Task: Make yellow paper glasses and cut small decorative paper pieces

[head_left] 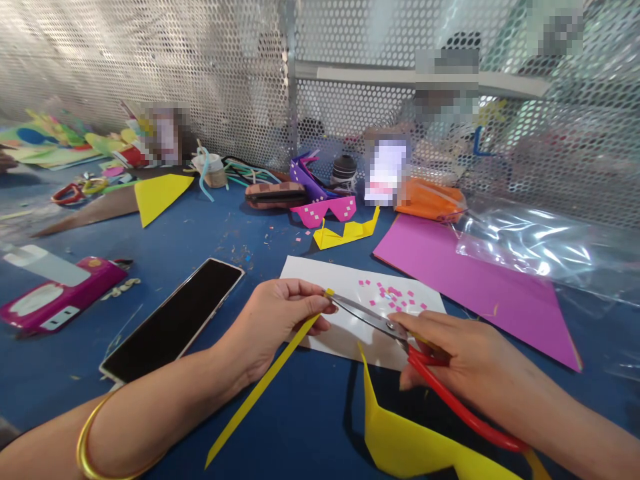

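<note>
My left hand (285, 317) pinches a narrow yellow paper strip (265, 390) near its upper end, and the rest slants down to the left. In my right hand (450, 353) is a pair of scissors with red handles (465, 410). Their blades point left, with the tips at the strip's end beside my left fingertips. Under both hands lies a white sheet (320, 270) carrying small pink paper squares (393, 293). A larger cut-out of yellow paper (405, 437), shaped like glasses, is close to me below the right hand.
A black-screened phone (175, 317) and a magenta device (60, 293) lie left. Behind are pink paper glasses (325, 211), a smaller yellow cut-out (347, 233) and a brown case (275, 195). Purple sheets (480, 280) and clear plastic (540, 243) lie right, before a perforated metal screen (225, 73).
</note>
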Tool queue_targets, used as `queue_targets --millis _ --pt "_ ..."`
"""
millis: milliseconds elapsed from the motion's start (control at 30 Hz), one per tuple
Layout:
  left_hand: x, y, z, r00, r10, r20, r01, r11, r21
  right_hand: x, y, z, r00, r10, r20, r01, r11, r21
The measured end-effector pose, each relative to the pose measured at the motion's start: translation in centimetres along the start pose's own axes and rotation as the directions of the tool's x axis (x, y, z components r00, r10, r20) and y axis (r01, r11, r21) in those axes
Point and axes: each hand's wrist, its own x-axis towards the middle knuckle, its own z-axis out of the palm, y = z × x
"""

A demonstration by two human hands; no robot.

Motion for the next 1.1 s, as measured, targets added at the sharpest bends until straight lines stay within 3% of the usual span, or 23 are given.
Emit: queue_targets --millis 500,767,1100 --pt "0.4 -0.2 -0.2 1.000 -0.018 0.015 0.018 1.000 -0.012 0.1 0.2 0.1 0.995 0.070 0.065 -0.072 0.997 0.036" --pt "0.0 0.4 0.0 1.000 0.003 0.006 -0.003 0.999 -0.048 0.1 0.0 -0.7 0.996 0.053 -0.074 -0.051 0.998 0.038" --pt "-0.4 0.7 0.0 0.993 0.115 0.022 -0.113 0.990 -0.083 0.0 -0.7 -0.7 0.995 0.093 -0.032 -0.093 0.996 -0.006"
